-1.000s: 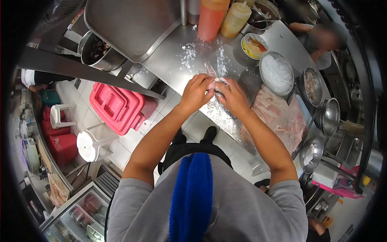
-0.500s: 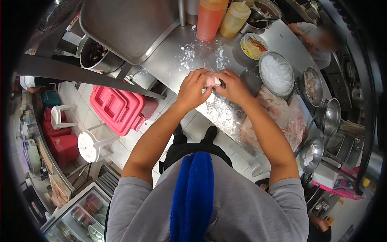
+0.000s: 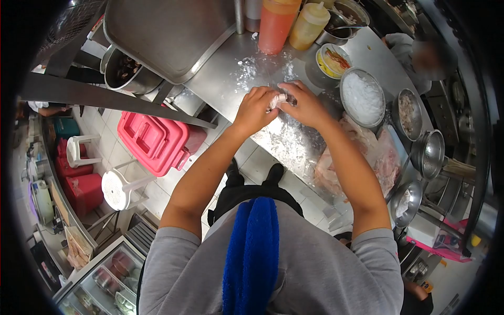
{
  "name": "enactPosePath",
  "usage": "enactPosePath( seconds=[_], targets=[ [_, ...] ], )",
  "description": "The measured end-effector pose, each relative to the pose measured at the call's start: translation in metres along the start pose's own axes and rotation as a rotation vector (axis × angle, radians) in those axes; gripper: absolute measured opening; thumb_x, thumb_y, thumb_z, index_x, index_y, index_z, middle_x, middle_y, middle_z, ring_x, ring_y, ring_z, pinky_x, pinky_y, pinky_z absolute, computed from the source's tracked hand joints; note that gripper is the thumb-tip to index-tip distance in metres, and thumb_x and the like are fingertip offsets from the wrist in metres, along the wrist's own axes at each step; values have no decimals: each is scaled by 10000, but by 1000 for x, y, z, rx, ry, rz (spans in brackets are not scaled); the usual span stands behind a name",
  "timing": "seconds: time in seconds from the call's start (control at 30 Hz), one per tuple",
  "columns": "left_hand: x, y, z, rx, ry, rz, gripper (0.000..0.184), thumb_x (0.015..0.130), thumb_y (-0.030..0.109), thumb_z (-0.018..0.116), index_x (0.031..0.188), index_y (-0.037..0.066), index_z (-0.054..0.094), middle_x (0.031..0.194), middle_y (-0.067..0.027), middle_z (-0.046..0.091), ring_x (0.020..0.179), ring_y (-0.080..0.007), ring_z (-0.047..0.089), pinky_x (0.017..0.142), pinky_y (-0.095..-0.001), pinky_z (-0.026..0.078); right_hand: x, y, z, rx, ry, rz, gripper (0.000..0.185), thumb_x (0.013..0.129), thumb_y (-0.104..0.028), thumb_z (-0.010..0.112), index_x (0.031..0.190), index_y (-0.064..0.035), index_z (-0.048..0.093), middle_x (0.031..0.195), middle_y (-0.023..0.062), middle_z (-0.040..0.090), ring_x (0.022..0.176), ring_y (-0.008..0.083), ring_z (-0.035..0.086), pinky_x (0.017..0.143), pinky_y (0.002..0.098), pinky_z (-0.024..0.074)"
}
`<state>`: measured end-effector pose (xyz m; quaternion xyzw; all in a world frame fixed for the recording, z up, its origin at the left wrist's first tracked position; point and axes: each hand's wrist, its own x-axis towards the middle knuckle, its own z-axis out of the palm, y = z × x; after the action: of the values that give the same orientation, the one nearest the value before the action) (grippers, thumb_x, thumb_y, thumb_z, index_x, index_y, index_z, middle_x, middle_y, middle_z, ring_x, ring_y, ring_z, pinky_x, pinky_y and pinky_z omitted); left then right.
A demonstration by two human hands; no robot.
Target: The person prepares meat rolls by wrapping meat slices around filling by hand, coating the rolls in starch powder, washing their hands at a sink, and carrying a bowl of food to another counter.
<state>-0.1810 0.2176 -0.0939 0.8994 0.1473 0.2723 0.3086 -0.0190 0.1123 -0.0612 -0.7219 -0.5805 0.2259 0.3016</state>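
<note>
A small strip of pale raw meat (image 3: 278, 100), dusted white in places, is held above the steel table between my hands. My left hand (image 3: 255, 111) is closed on it, thumb below and fingers over the top. At its other side is my right hand (image 3: 304, 107), fingers curled and the thumb against the strip; a dark gap shows under its index finger. White powder (image 3: 286, 142) is smeared over the metal beneath. Beside my right forearm lie larger pieces of raw meat (image 3: 386, 163) with clear plastic about them.
A bowl of white powder (image 3: 362, 97) and a dish of yellow and red food (image 3: 334, 61) stand right. Squeeze bottles (image 3: 310, 26) are at the back. A large tray (image 3: 168, 37) leans left, above a pink lidded bin (image 3: 152, 139). Another person (image 3: 420, 58) is at the far right.
My right fingers have lifted and spread a little off the strip. The strip has turned slightly between the hands, while my left hand stays nearly in place.
</note>
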Motion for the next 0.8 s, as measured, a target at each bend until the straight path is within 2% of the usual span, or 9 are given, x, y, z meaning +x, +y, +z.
enactPosePath(
  seconds=[0.07,0.17,0.23,0.37,0.43,0.6,0.7,0.77,0.8],
  targets=[
    [4,-2,-4,-15,-15,14,458,698,115,714,1135,59,590,1108,-97,574,1033,-295,527,864,-390,432,-7,-10,-5,-111,134,-172,474,745,-146,696,1194,-90,557,1192,148,539,1097,332,526,933,401,437],
    [6,0,-12,-55,-35,-2,456,726,144,719,1151,43,586,1129,-112,572,1041,-305,529,901,-376,435,-17,-11,-1,-317,112,-278,494,706,-171,720,1167,-123,545,1224,114,513,1119,328,504,936,441,434],
    [4,7,-21,-199,5,-193,449,758,173,723,1163,34,587,1160,-116,569,1086,-296,521,926,-364,429,-20,-15,4,-356,115,-301,490,705,-168,721,1163,-128,551,1220,107,518,1123,316,501,934,441,434],
    [-13,3,-43,-161,48,-256,420,798,139,704,1185,29,582,1155,-122,574,1049,-240,564,885,-340,457,-18,-21,9,-427,131,-318,499,694,-145,726,1165,-139,558,1219,84,520,1129,283,491,924,441,437],
    [-23,4,-52,-291,52,-453,378,807,168,700,1146,31,604,1106,-110,600,1008,-247,589,840,-331,475,-14,-17,10,-418,139,-328,495,687,-142,730,1153,-139,561,1204,75,533,1112,284,502,918,435,440],
    [-45,7,-46,-414,137,-555,305,839,144,678,1110,18,617,1061,-87,624,951,-180,606,791,-294,487,2,-3,11,-390,163,-358,451,671,-143,738,1094,-135,580,1126,54,582,1056,283,531,898,407,449],
    [-46,12,-34,-627,158,-678,271,898,154,626,1137,27,608,1114,-59,601,979,-140,578,824,-275,459,8,-12,8,-320,79,-255,422,701,-122,734,1096,-103,588,1075,92,616,1008,307,547,924,386,443],
    [-41,21,-27,-1017,267,-840,299,923,191,596,1177,34,578,1128,-64,600,990,-152,581,822,-284,468,9,-20,9,-181,111,14,357,745,-119,690,1086,-88,591,1029,70,638,939,257,581,858,348,471],
    [-37,26,-26,-1106,267,-893,389,944,260,575,1259,43,504,1190,-80,576,1049,-163,558,857,-309,461,10,-15,12,-185,113,8,357,745,-119,690,1086,-88,591,1029,70,638,939,257,581,858,348,471]
  ],
)
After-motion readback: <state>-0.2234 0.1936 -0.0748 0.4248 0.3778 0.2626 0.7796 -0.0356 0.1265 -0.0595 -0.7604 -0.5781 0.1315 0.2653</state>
